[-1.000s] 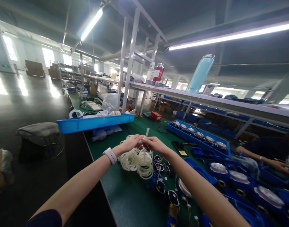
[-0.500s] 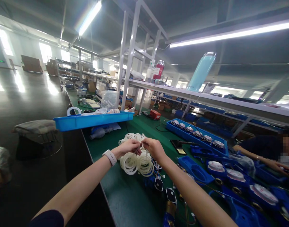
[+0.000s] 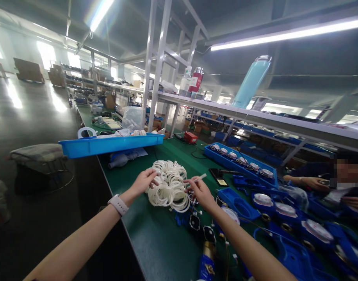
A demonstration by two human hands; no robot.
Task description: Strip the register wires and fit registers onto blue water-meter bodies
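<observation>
Two hands that were pinched together a moment ago have come apart: the left hand [image 3: 142, 182] touches the pile of white rings [image 3: 169, 187] at 9 o'clock, the right hand [image 3: 198, 190] pinches a thin white stick [image 3: 200, 178] at 3 o'clock.

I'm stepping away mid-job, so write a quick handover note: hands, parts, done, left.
Left hand: fingers on the edge of the pile of white rings, pinching one ring.
Right hand: holding a small white stick beside the pile.
The pile lies on the green bench; black square parts and blue housings sit to its right, and a blue tray stands behind.
Done: one ring gripped at the pile.
Left: the pile is still large; how many rings are already used cannot be told.
</observation>
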